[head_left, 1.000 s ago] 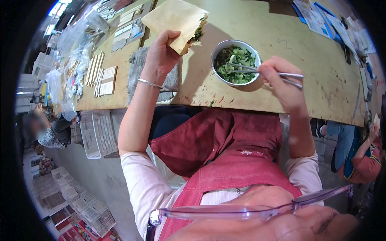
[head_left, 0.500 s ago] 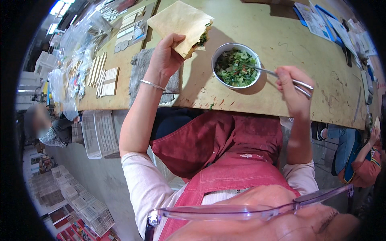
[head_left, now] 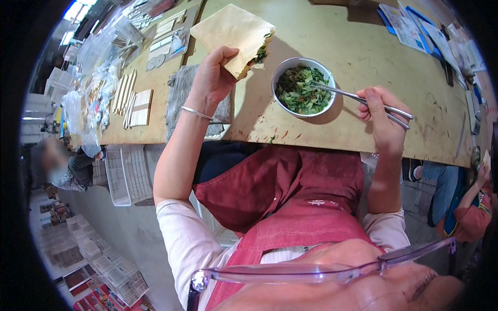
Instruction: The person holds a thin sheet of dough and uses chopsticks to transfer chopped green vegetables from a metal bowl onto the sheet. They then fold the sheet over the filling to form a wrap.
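While the flatbread (head_left: 233,36) is still pinched by the left hand (head_left: 215,75), left of the bowl (head_left: 301,61), the chopsticks (head_left: 346,94) pinched by the right hand (head_left: 383,114) are now drawn farther right, tips at the greens (head_left: 302,96), none seen lifted out.

Glossy metal chopsticks (head_left: 358,96), smooth metal-looking bowl (head_left: 276,93), rough grey cloth (head_left: 178,103), matt tabletop (head_left: 410,67).

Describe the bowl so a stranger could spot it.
On the tan table, look between the left hand, gripping flatbread, and the right hand, holding metal chopsticks. The bowl holds chopped greens; its round, silvery rim sets it apart from flatbread and grey cloth.
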{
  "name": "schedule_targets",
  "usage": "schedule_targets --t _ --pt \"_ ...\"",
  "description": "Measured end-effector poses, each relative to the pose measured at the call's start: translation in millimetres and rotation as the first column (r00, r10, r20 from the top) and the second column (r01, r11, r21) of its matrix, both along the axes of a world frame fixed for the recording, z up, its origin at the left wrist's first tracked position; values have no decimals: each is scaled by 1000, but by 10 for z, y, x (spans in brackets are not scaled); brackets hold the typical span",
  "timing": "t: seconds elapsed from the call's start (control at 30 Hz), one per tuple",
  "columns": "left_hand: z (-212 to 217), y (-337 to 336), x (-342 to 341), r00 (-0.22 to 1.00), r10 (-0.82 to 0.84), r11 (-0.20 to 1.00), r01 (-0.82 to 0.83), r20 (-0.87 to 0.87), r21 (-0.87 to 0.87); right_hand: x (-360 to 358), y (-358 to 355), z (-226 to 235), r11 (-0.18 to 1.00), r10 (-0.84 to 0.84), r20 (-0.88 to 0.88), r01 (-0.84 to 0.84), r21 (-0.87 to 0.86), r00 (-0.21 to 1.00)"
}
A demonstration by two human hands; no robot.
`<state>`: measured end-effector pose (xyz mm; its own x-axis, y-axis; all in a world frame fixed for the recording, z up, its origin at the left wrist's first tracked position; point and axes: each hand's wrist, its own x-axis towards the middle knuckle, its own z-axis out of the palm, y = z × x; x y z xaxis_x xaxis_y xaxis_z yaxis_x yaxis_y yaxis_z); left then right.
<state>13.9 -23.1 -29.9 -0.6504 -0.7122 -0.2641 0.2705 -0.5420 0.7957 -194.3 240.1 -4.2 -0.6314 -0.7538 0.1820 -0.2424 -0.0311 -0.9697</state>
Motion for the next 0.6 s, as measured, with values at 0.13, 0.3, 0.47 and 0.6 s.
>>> schedule_targets --t 0.13,0.3,0.47,0.6 --pt "-29 -11 -2 1000 -19 999 19 25 -29 -73 58 6 996 93 -101 -93 8 991" --pt "33 49 -23 1000 5 1000 -5 30 -29 -12 41 -38 998 -64 -24 64 -16 998" --pt "-20 8 3 1000 9 1000 -9 12 -18 36 -31 -95 995 53 -47 -57 -84 997" --pt "-15 1 -6 1000 -15 1000 15 -9 -2 -13 -72 -248 984 160 -111 -167 -56 981"
